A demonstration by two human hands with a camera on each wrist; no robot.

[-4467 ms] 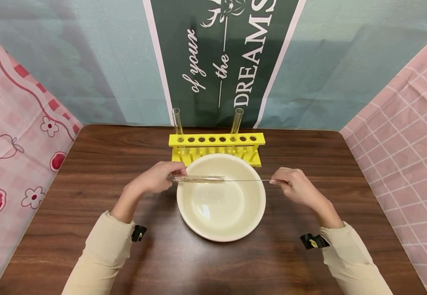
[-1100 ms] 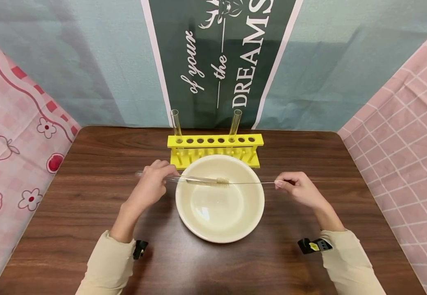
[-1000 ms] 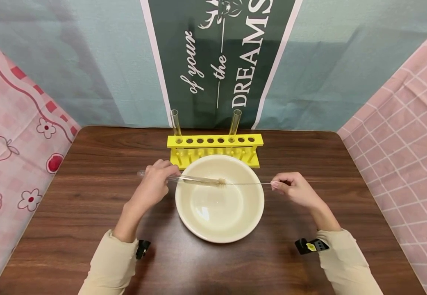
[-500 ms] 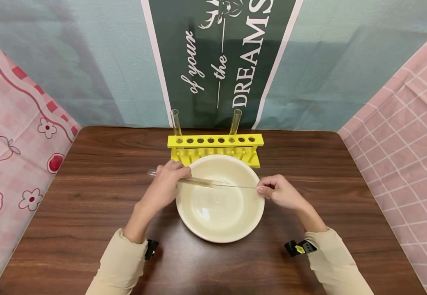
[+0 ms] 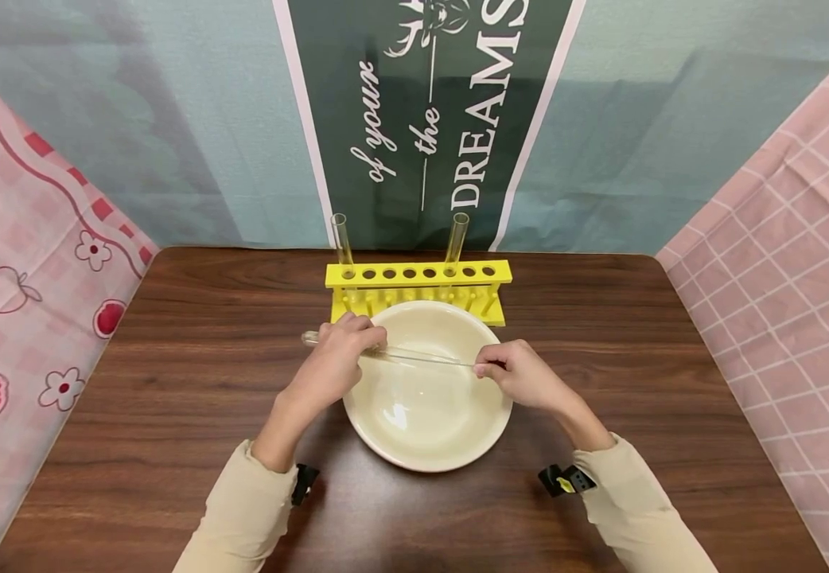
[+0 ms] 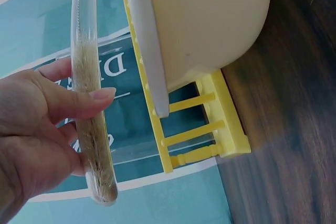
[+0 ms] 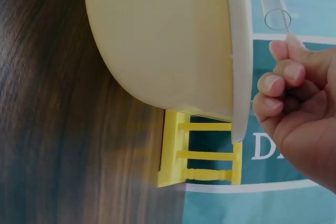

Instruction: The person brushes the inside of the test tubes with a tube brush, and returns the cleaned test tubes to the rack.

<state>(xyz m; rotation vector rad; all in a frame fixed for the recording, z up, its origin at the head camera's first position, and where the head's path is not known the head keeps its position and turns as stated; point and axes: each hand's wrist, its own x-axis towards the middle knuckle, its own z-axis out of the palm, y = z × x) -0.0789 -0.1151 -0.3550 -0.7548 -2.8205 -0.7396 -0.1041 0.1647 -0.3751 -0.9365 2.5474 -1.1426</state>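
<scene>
My left hand [image 5: 336, 358] grips a clear glass test tube [image 6: 86, 19] held nearly level over the bowl's far left rim. Inside the tube, a test tube brush [image 6: 93, 135] reaches down to the rounded closed end, its pale bristles pressed along the glass. My right hand [image 5: 518, 372] pinches the brush's thin twisted wire between thumb and index finger, just outside the tube's mouth, as the right wrist view shows. Below both hands stands a cream bowl [image 5: 425, 430]; no liquid can be made out in it.
Behind the bowl, a yellow test tube rack [image 5: 414, 274] holds two upright glass tubes, one at its left end [image 5: 341, 239] and one right of centre [image 5: 457, 239]. The brown wooden table [image 5: 192, 382] is bordered by hanging cloths at the back and both sides.
The brush has slid from near the tube's mouth to its closed end. My right hand has moved left toward the tube, while my left hand has shifted slightly right.
</scene>
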